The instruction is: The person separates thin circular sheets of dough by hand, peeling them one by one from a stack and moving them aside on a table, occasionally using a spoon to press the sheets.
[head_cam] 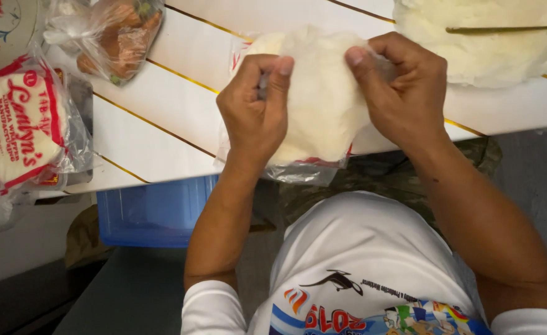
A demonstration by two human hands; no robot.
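Both hands pinch one thin, pale round wrapper sheet point(320, 93) at its upper edge: the left hand point(255, 111) has its grip closed on the sheet's left side, thumb pressed against curled fingers, and the right hand point(404, 87) has its grip closed on the right side, thumb tip on the sheet. The sheet lies over an opened clear plastic bag point(298, 170) with red print, which hangs over the near edge of the table point(162, 124). How many sheets remain in that bag cannot be told.

From the head view, the white table carries thin gold lines. One loose stack of pale wrappers point(484, 43) sits at the top right, well apart from the hands, with no bag visible around it. At the left edge lies one sealed clear packet point(22, 127) with red lettering, holding a round stack of the same pale sheets. Behind it, one knotted clear bag point(115, 34) holds orange and green vegetable pieces. Below the table edge stands one blue plastic bin point(152, 214); its contents are not visible. The person wears a white printed shirt point(360, 260).
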